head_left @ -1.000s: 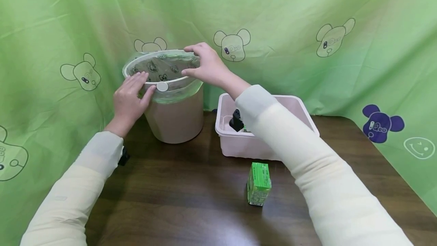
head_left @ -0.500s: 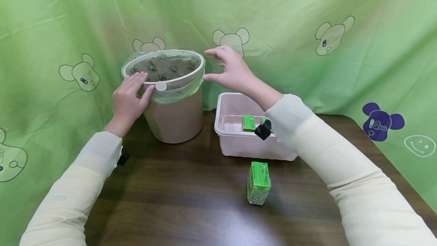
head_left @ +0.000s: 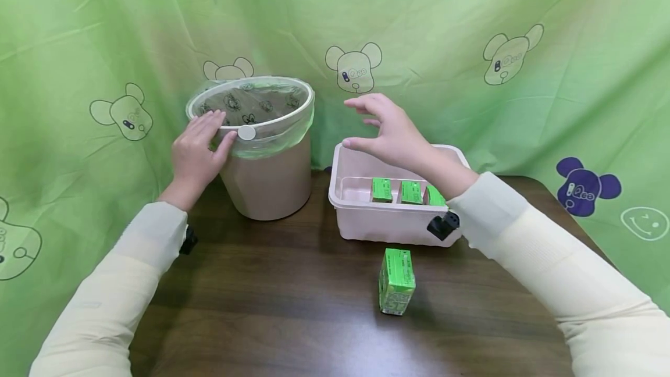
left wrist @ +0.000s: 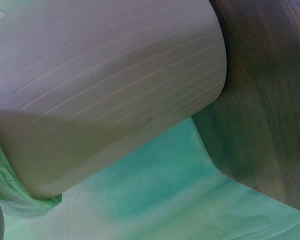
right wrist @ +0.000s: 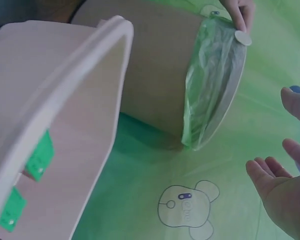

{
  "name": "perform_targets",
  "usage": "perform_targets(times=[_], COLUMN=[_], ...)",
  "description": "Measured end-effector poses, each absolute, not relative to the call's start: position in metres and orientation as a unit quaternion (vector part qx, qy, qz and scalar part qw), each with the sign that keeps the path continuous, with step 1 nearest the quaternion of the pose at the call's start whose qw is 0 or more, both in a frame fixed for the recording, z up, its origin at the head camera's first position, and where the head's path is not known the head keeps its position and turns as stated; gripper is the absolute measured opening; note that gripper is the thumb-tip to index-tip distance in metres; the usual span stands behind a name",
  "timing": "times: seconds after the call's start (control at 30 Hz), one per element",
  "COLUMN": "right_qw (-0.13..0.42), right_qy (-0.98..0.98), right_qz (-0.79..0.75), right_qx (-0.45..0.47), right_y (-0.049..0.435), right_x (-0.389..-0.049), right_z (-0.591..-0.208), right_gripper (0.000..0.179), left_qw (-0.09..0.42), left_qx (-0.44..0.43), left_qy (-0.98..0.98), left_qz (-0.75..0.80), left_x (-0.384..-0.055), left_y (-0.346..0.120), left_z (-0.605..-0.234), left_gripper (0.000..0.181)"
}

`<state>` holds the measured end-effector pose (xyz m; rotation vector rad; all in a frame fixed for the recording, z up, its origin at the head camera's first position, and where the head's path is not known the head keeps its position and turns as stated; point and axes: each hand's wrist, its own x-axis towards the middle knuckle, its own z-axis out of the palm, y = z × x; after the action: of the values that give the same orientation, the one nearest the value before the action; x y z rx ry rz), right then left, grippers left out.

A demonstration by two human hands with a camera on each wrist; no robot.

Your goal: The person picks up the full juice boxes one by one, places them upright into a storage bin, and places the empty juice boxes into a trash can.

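My left hand [head_left: 196, 147] rests at the near-left rim of a beige trash can [head_left: 269, 182], its fingers over the edge and its thumb beside a round white tab [head_left: 247, 132]. A translucent green bag [head_left: 285, 138] lines the can and folds down outside under a white ring. With fingers spread and nothing between them, my right hand [head_left: 392, 132] hangs in the air over the back of a pale pink tub [head_left: 348, 205]. Three green boxes [head_left: 381, 189] show inside the tub, the rightmost partly hidden by its front rim. One green box [head_left: 398, 278] stands upright on the table before it.
The dark wooden table [head_left: 293, 295] has a green printed curtain [head_left: 439, 4] behind it and at both sides. The can stands left of the tub with a narrow gap between. Black wrist cameras [head_left: 444, 226] sit at both cuffs.
My right hand has left the can's right rim and moved right and down to over the tub, uncovering the boxes inside. My left hand has stayed at the rim.
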<state>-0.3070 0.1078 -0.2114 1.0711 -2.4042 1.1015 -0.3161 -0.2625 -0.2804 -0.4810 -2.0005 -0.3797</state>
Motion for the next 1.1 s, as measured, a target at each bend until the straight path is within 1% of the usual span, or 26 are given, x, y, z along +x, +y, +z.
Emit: perform_targets(times=[0.13, 0.43, 0.6, 0.8, 1.1], right_qw=[0.144, 0.121, 0.115, 0.121, 0.112], right_qy=[-0.828, -0.807, -0.793, -0.788, -0.789], right_qz=[0.39, 0.432, 0.443, 0.43, 0.417], right_qx=[0.377, 0.382, 0.402, 0.423, 0.438], right_y=[0.118, 0.137, 0.142, 0.146, 0.161], right_x=[-0.297, -0.274, -0.261, -0.248, -0.232], right_z=[-0.22, -0.238, -0.25, -0.265, -0.283], right_gripper=[0.063, 0.06, 0.057, 0.059, 0.061], left_qw=[0.502, 0.497, 0.496, 0.498, 0.502], left_qx=[-0.201, -0.197, -0.196, -0.196, -0.198], left_qy=[-0.826, -0.832, -0.832, -0.832, -0.828], left_qz=[-0.157, -0.151, -0.15, -0.15, -0.151], left_x=[-0.317, -0.315, -0.313, -0.312, -0.312], left_y=[-0.262, -0.263, -0.263, -0.264, -0.264], left_z=[-0.28, -0.281, -0.279, -0.279, -0.278], left_gripper=[0.045, 0.046, 0.046, 0.046, 0.046])
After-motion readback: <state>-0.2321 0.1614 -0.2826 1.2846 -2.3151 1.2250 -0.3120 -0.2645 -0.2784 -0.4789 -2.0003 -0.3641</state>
